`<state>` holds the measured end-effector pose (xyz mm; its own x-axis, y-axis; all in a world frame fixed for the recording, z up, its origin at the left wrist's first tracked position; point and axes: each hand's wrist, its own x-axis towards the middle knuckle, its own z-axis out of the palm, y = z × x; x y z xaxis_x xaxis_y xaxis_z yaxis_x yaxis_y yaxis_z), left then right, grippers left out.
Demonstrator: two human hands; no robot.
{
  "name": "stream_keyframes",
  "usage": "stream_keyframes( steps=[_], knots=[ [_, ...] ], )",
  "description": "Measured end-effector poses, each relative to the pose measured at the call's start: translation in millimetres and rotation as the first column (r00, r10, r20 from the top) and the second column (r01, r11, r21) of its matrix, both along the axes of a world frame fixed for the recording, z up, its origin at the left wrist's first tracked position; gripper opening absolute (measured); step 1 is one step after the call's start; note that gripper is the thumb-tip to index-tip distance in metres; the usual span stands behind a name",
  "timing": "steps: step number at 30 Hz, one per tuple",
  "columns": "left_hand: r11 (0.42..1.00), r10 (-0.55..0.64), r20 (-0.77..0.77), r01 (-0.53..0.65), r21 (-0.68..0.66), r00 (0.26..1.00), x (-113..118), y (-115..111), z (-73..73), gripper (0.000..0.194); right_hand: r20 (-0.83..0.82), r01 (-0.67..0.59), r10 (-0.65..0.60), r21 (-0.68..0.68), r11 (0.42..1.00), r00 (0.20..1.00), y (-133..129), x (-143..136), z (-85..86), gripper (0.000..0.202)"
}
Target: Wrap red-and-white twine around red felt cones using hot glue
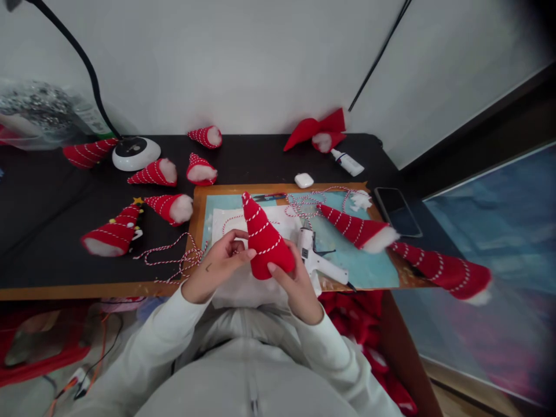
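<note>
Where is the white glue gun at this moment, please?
In the head view, the white glue gun lies right of centre on the light-blue mat, just right of the person's right hand and below-left of a striped red cone.

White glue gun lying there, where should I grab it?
Probably by its handle, coming from the right: on the white glue gun, that long part sticks out rightward from the body, giving your fingers something to wrap around.

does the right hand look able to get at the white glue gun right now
Probably yes: the glue gun lies just beside the right hand, with nothing visibly blocking it. That hand holds the red cone, though, so it would likely need freeing first.
</note>
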<state>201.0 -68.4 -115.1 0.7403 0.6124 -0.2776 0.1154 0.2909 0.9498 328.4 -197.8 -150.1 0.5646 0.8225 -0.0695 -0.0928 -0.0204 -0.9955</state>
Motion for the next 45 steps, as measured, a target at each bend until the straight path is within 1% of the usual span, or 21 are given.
stream_keyframes(
  steps=[2,4,6,10,14,19,21,22,23,24,26,27,28,29,31,34,36,37,40,43,45],
  knots=[
    [0.993,0.027,-0.041,-0.022,0.118,0.999,-1.7,0.2,0.7,0.039,0.084,0.079,-0.077,-0.021,0.997,0.993,0.0,-0.8,-1.2,0.054],
    [0.974,0.043,-0.082,-0.024,0.225,0.996,-3.9,-0.4,3.0,0.029,0.199,0.173,-0.163,-0.033,0.984,0.966,0.9,-1.4,-2.2,0.056],
    [0.965,0.052,-0.093,-0.026,0.260,0.994,-6.6,-1.9,7.0,0.027,0.283,0.236,-0.217,-0.033,0.971,0.934,1.9,-1.1,-3.2,0.058],
    [0.977,0.091,-0.038,-0.082,0.197,0.995,-13.0,-7.2,15.8,0.028,0.415,0.269,-0.236,-0.023,0.963,0.879,3.4,0.8,-5.2,0.057],
    [0.981,0.110,0.011,-0.110,0.162,0.994,-17.0,-12.9,21.0,0.025,0.546,0.280,-0.242,0.014,0.960,0.802,4.2,2.0,-6.4,0.056],
    [0.985,0.120,0.074,-0.128,0.115,0.990,-19.6,-15.3,17.5,0.026,0.681,0.297,-0.288,0.107,0.949,0.673,5.1,4.4,-8.2,0.053],
    [0.986,0.130,0.090,-0.138,0.097,0.988,-20.6,-15.5,13.5,0.027,0.684,0.303,-0.299,0.119,0.946,0.665,5.3,5.2,-8.8,0.053],
    [0.986,0.135,0.090,-0.143,0.087,0.987,-20.8,-15.8,11.5,0.027,0.660,0.307,-0.302,0.113,0.945,0.688,5.5,5.2,-8.8,0.053],
    [0.986,0.138,0.084,-0.145,0.077,0.987,-20.7,-16.2,9.7,0.028,0.612,0.309,-0.302,0.098,0.946,0.731,5.7,4.9,-8.5,0.054],
    [0.988,0.136,0.074,-0.141,0.067,0.988,-20.3,-16.8,8.2,0.028,0.535,0.304,-0.295,0.074,0.950,0.792,5.9,4.3,-7.9,0.055],
    [0.992,0.116,0.050,-0.118,0.047,0.992,-18.4,-18.4,6.6,0.029,0.288,0.261,-0.256,0.021,0.965,0.923,6.7,2.2,-5.7,0.055],
    [0.994,0.105,0.041,-0.106,0.037,0.994,-16.9,-19.1,6.2,0.030,0.139,0.228,-0.226,0.002,0.974,0.964,7.1,0.6,-4.1,0.054],
    [0.995,0.097,0.036,-0.098,0.030,0.995,-15.3,-19.7,6.1,0.032,-0.007,0.192,-0.192,-0.005,0.981,0.981,7.5,-1.1,-2.5,0.053],
    [0.995,0.092,0.031,-0.093,0.025,0.995,-13.5,-20.1,6.0,0.033,-0.133,0.163,-0.162,0.001,0.987,0.978,7.9,-3.0,-0.8,0.052],
    [0.995,0.095,0.027,-0.096,0.012,0.995,-9.9,-20.5,5.1,0.037,-0.319,0.134,-0.119,0.028,0.991,0.940,8.3,-6.7,2.3,0.049],
    [0.993,0.119,0.044,-0.118,-0.029,0.992,-5.4,-20.2,0.6,0.045,-0.493,0.111,-0.075,0.043,0.993,0.867,7.8,-10.7,6.3,0.047],
    [0.988,0.131,0.086,-0.124,-0.088,0.988,-3.5,-20.1,-3.8,0.051,-0.542,0.072,-0.039,0.039,0.997,0.839,7.5,-11.9,8.8,0.048],
    [0.985,0.134,0.111,-0.120,-0.122,0.985,-2.9,-20.1,-5.9,0.054,-0.542,0.051,-0.020,0.042,0.998,0.840,7.7,-12.2,9.8,0.049],
    [0.977,0.103,0.168,-0.068,-0.204,0.980,-2.5,-20.1,-9.3,0.064,-0.480,0.007,0.018,0.051,0.999,0.877,9.9,-13.1,10.8,0.049],
    [0.975,0.020,0.168,0.018,-0.220,0.986,-2.5,-19.7,-7.7,0.069,-0.372,0.023,-0.009,0.035,0.999,0.928,12.4,-13.8,5.6,0.049],
    [0.981,0.018,0.146,0.010,-0.193,0.989,-1.7,-19.1,-5.5,0.067,-0.279,0.083,-0.073,0.023,0.996,0.957,11.8,-13.8,0.4,0.049]
  ],
)
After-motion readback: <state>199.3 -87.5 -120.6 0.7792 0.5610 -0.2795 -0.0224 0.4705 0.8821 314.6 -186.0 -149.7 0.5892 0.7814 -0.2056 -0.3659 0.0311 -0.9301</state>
